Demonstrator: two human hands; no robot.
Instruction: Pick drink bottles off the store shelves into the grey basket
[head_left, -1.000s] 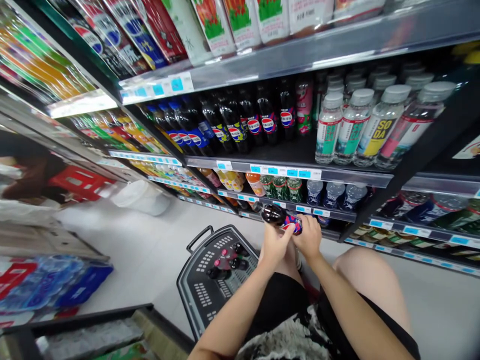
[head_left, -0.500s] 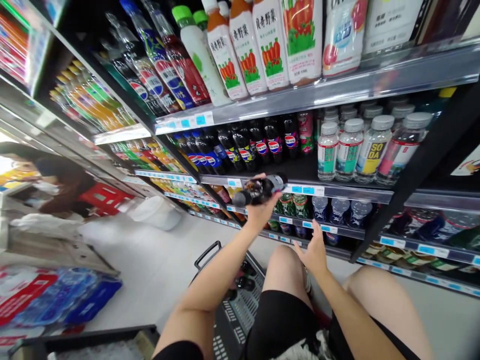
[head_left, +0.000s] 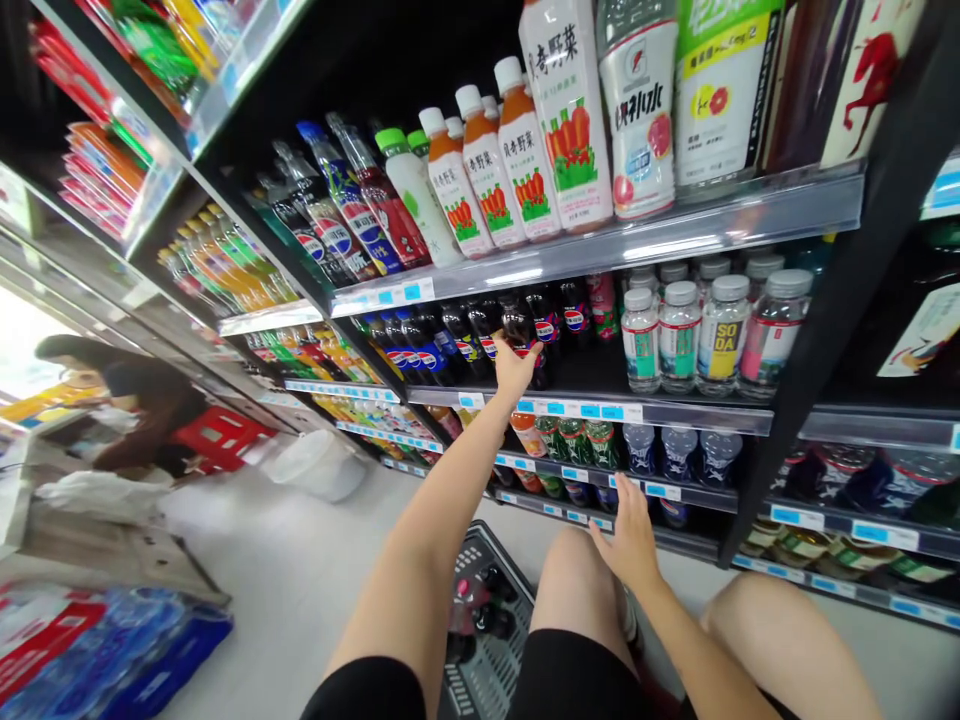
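My left hand (head_left: 514,368) is closed around a dark cola bottle (head_left: 516,318), which stands upright at the front of the middle shelf. Other cola bottles (head_left: 417,345) with red, white and blue labels stand in rows to its left, with a few more (head_left: 574,308) to its right. Above my right knee, my right hand (head_left: 628,530) is held with its fingers stretched out and nothing in it. On the floor left of my knee sits a dark grey shopping basket (head_left: 517,572), partly hidden by my left arm. Several bottles (head_left: 491,620) lie inside it.
Clear soda bottles (head_left: 681,335) stand right of the colas. Carrot-labelled juice bottles (head_left: 525,175) line the shelf above. At left are a person (head_left: 142,400) beside a red stool (head_left: 225,435), a white tub (head_left: 319,465) and packs of bottled water (head_left: 127,640).
My left hand has moved the cola bottle from in front of the shelf edge, where it was tilted, to an upright stand among the other colas. My right hand has barely moved.
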